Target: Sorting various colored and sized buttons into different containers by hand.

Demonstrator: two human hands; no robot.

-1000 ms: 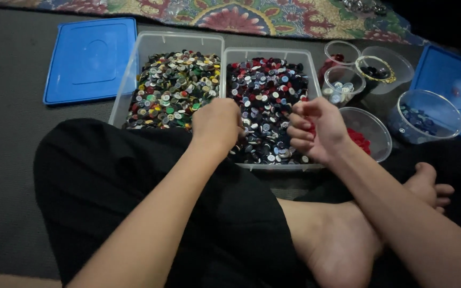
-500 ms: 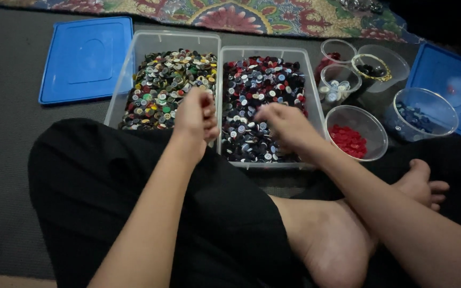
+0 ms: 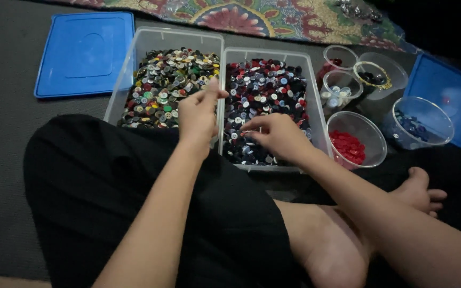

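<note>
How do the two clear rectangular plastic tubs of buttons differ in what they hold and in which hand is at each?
The left clear tub holds a mix with greens, yellows and whites; the right clear tub holds mostly dark, red and white buttons. The left hand hovers over the wall between the tubs, fingers pinched; the right hand rests in the right tub's buttons. Both tubs are lidless, side by side and nearly full.

A dark grey floor (image 3: pixel 6 160) carries two clear button bins (image 3: pixel 265 53) side by side, a blue lid (image 3: pixel 84 53) far left, clear cups (image 3: pixel 356 140) right, and a patterned rug (image 3: pixel 273 16) beyond.
</note>
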